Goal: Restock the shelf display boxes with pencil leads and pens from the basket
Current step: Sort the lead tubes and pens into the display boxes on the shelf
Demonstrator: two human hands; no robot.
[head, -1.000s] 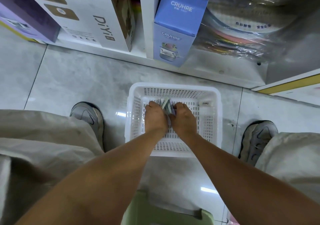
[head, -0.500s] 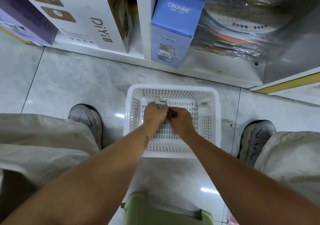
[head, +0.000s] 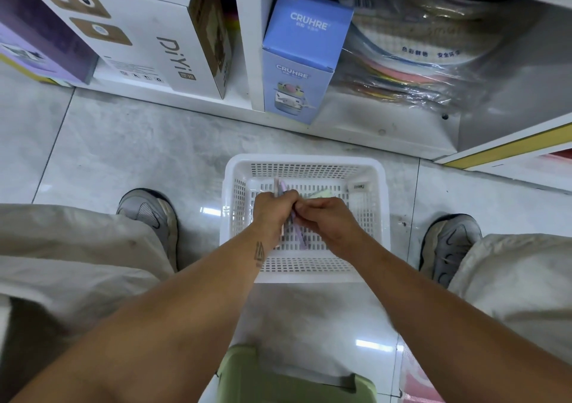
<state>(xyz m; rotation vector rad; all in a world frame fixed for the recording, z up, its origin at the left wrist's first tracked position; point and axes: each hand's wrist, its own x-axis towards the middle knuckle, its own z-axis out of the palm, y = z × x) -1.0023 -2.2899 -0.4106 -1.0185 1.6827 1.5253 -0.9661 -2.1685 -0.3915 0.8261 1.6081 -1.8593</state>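
Note:
A white slotted basket (head: pixel 235 204) stands on the tiled floor between my feet. Both my hands are inside it, knuckles together. My left hand (head: pixel 272 213) grips a small bunch of pastel pens (head: pixel 296 230), pink and lilac, whose ends stick out above and below the fist. My right hand (head: pixel 328 218) pinches the same bunch from the right side. A pale green packet (head: pixel 322 192) lies on the basket floor just beyond my right hand. A small white labelled box (head: pixel 359 187) sits in the far right corner of the basket.
A low white shelf runs across the top, holding a white DiYi box (head: pixel 161 46), a blue CRUHRE box (head: pixel 301 52) and plastic-wrapped coloured goods (head: pixel 411 62). My shoes (head: pixel 148 213) flank the basket. A green stool (head: pixel 297 381) is beneath me.
My hands have gathered the pens into an upright-to-slanted bunch and lifted slightly; the green packet that was at my left fingertips now lies on the basket floor beyond my right hand.

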